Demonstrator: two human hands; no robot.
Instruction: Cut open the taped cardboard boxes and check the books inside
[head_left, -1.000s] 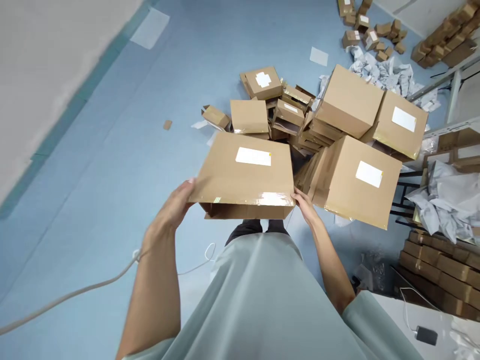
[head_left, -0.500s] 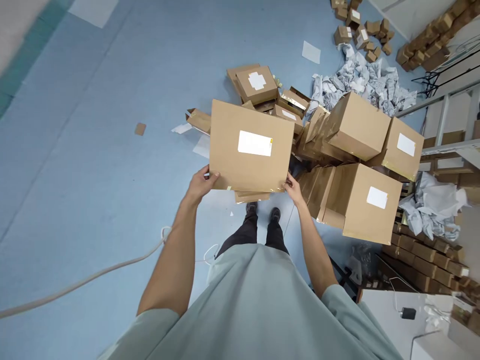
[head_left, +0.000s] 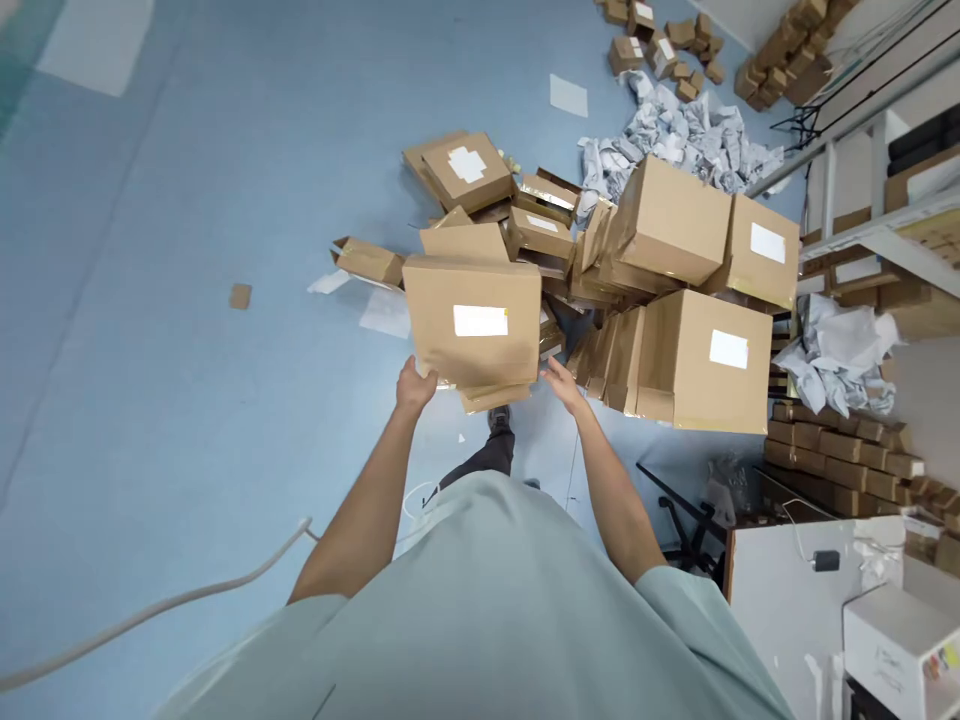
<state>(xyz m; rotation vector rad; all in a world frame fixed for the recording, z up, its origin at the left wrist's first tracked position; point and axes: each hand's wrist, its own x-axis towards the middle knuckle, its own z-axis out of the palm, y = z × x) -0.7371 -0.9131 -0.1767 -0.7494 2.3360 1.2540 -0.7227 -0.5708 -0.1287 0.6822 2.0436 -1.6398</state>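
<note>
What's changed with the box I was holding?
The box has gone down onto the cardboard pile. Your right hand has let go; whether your left hand still touches it is unclear. The big boxes on the right stayed put.

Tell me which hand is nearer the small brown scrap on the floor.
Left. The left hand is right of the brown scrap, lower in view; the right hand is farther right.
</note>
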